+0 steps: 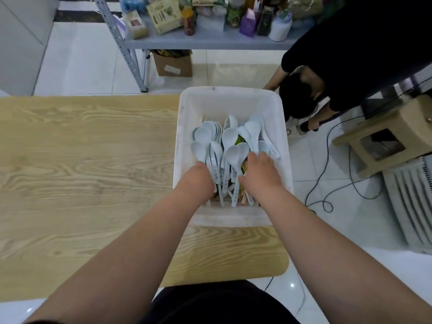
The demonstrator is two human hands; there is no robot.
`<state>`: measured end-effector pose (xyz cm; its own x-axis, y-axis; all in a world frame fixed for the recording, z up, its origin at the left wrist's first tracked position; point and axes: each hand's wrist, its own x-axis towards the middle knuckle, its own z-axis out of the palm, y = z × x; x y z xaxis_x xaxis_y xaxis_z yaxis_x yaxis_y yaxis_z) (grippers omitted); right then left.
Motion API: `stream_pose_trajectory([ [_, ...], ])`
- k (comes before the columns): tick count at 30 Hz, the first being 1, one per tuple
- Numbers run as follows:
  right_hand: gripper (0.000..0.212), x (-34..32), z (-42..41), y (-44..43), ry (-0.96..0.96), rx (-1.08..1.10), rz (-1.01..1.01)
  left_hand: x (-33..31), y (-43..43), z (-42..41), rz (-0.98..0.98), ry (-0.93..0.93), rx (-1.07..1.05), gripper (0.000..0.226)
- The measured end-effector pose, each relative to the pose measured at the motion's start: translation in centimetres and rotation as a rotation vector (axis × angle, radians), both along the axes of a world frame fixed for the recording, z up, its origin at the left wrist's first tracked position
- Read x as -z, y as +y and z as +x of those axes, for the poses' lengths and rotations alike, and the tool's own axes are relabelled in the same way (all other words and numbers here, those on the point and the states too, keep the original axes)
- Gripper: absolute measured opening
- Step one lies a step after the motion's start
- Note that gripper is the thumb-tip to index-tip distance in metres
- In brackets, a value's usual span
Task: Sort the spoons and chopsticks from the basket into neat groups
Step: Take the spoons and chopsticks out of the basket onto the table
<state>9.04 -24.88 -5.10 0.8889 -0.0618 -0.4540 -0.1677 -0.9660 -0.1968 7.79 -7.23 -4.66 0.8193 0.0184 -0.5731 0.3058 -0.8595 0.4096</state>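
Observation:
A white plastic basket [187, 127] stands at the right end of the wooden table [81, 160]. It holds several pale blue spoons [230, 136] piled over brownish chopsticks [243, 200] and something green [240, 141]. Both my hands are inside the basket. My left hand [198, 181] is curled knuckles-up among the spoon handles on the left side, with its fingertips hidden. My right hand [260, 173] reaches over the right side of the pile, its thumb against a spoon handle and its fingers dipping between the spoons.
Another person in black [327, 66] bends down just beyond the basket's right side. Behind stand a metal shelf of packages [210, 40] and a cardboard box [174, 66]. A stool [383, 141], a heater [411, 206] and cables [327, 183] sit on the floor at the right.

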Motion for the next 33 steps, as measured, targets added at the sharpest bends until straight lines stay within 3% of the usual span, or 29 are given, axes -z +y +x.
stream_pose_trajectory([
  [4, 0.067, 1.0, 0.9, 0.5, 0.006, -0.040, -0.088, 1.8, -0.7, 1.7, 0.093, -0.063, -0.044, 0.037],
  [10, 0.052, 1.4, 1.7, 0.6, -0.050, 0.028, 0.003, 2.4, -0.9, 1.8, -0.021, -0.026, -0.112, 0.049],
  [18, 0.069, 1.3, 1.3, 0.4, -0.051, 0.245, 0.182, 2.7, 0.1, 1.7, -0.224, -0.032, -0.205, 0.028],
  [22, 0.055, 1.0, 0.6, 0.0, -0.087, 0.355, 0.309, 2.9, 0.2, 1.5, -0.238, -0.027, -0.243, 0.024],
  [25, 0.025, 0.7, 0.1, -0.2, -0.042, 0.494, 0.523, 3.2, 0.1, 1.1, -0.265, -0.001, -0.306, 0.018],
  [30, 0.005, 0.0, -1.8, -0.1, -0.026, 0.659, 0.696, 3.6, -0.5, -0.5, -0.568, 0.067, -0.626, 0.012],
  [33, 0.005, -1.2, -3.8, 0.4, -0.047, 0.699, 0.813, 2.8, -0.9, -1.1, -0.728, 0.093, -0.720, 0.020],
])
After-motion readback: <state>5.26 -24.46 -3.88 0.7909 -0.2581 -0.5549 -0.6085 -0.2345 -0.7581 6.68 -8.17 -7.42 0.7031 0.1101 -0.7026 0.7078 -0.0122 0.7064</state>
